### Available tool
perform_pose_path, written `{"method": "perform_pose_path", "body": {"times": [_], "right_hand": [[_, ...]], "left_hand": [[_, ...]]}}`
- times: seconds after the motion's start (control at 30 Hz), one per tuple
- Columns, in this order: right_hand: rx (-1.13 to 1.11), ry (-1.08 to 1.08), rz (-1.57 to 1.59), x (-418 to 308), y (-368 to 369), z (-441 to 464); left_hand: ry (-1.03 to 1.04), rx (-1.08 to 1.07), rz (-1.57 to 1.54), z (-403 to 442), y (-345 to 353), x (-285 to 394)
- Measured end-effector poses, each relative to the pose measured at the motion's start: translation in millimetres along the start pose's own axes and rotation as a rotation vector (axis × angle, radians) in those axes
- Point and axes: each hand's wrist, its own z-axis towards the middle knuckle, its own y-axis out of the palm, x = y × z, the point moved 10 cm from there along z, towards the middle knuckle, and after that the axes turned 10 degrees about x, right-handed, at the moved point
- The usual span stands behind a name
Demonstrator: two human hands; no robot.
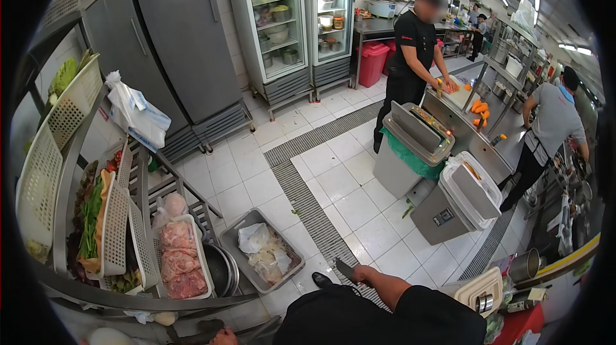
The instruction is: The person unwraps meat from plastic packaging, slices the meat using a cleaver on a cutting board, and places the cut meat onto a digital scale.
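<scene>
My right hand [364, 274] is closed around a knife [345, 269]; its broad dark blade points forward and left above the floor. Only part of my left hand [224, 337] shows at the bottom edge, low beside the metal rack; its fingers are mostly cut off, and I cannot make out whether it holds anything. Ahead of my hands a grey tub [262, 252] with crumpled clear plastic bags sits on the floor. To its left, a white tray of raw meat [181, 260] rests on the rack, next to dark round pans [220, 271].
Perforated crates [115, 229] of greens stand at left. Grey bins [401, 159] stand ahead right. Behind them a co-worker [417, 43] handles orange vegetables at a steel counter [459, 104]; another person [552, 120] works farther right. Glass-door fridges [276, 24] line the back. A drain grate [292, 185] crosses the floor.
</scene>
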Motion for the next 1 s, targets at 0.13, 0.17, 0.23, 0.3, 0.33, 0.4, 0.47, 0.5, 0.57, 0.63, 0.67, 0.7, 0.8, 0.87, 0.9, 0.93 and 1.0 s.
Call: {"method": "perform_pose_path", "body": {"times": [0.13,0.17,0.23,0.3,0.33,0.4,0.47,0.5,0.57,0.63,0.67,0.7,0.8,0.87,0.9,0.93,1.0], "right_hand": [[0.018,0.011,0.049,4.2,2.2,3.8],[0.008,0.022,0.065,6.1,4.1,4.7],[-0.004,0.023,0.057,5.4,2.5,1.8],[-0.016,0.024,0.049,4.5,1.8,-1.1],[-0.012,0.02,0.053,3.5,0.7,-2.2],[-0.007,0.015,0.057,1.8,-1.1,-4.4],[-0.005,0.011,0.052,0.1,-2.8,-6.2],[-0.006,0.011,0.052,-0.6,-3.8,-7.4],[-0.03,0.009,0.056,-2.3,-3.9,-10.1],[-0.032,0.016,0.059,-4.9,-7.5,-15.0],[-0.034,0.023,0.061,-6.1,-9.1,-17.5],[-0.034,0.024,0.061,-5.9,-8.6,-17.5],[-0.024,0.027,0.06,-4.4,-6.7,-16.2],[-0.024,0.022,0.057,-4.2,-3.9,-12.6],[-0.024,0.022,0.057,-6.1,-5.7,-15.0],[-0.024,0.029,0.059,-7.2,-7.8,-17.4],[-0.024,0.035,0.061,-8.2,-9.3,-18.4]], "left_hand": [[0.013,0.025,0.001,0.1,-3.3,2.4],[0.014,0.024,0.001,0.4,-3.2,2.3],[-0.01,-0.006,-0.014,0.5,-1.2,0.4],[-0.002,0.001,-0.015,0.5,0.1,-0.7],[0.007,0.008,-0.016,0.4,0.8,-0.9],[-0.002,0.01,-0.011,0.3,2.8,-2.8],[-0.01,0.011,-0.005,0.0,3.6,-4.1],[-0.019,0.011,-0.003,-0.2,2.7,-3.8],[-0.027,0.01,0.0,0.0,0.9,-2.5],[-0.034,-0.013,0.006,0.1,-1.0,-0.9],[-0.033,-0.014,0.006,0.0,-1.9,-0.4],[-0.029,-0.008,0.001,0.0,-3.6,0.7],[-0.043,-0.032,0.015,1.5,-6.2,2.6],[-0.061,-0.062,0.034,2.1,-6.4,3.1],[-0.068,-0.069,0.031,1.9,-6.7,3.3],[-0.074,-0.077,0.027,1.7,-6.4,3.0],[-0.073,-0.066,0.028,1.6,-5.4,2.3]]}}
